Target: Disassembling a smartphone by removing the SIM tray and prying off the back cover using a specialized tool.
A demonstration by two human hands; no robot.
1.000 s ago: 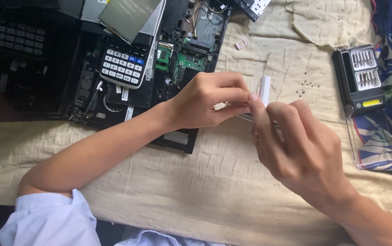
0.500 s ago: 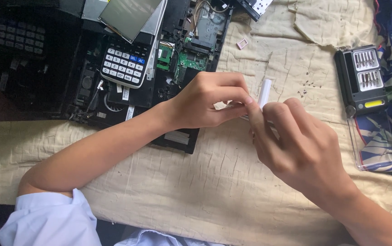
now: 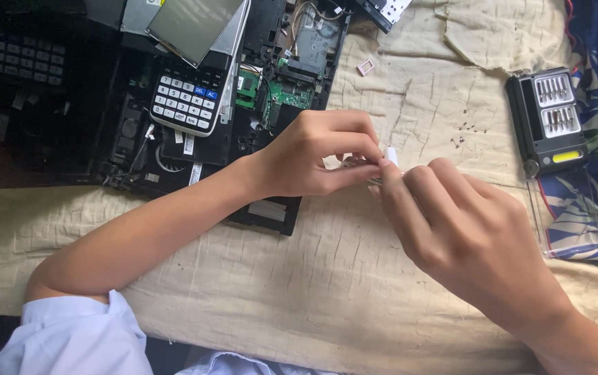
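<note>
White slip (image 3: 390,155) pinched between your fingertips, just right of the opened laptop chassis (image 3: 195,118).
Risks: it could slip onto the cream cloth (image 3: 299,292) if either pinch loosens; loose screws (image 3: 462,133) farther right could scatter if brushed. Your left hand (image 3: 313,156) and right hand (image 3: 465,236) are both narrowly closed on it.

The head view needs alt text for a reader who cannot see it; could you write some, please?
Two bare hands, left hand and right hand, pinch a small white part over a beige cloth. An opened laptop and calculator lie left, a screwdriver bit case right.
</note>
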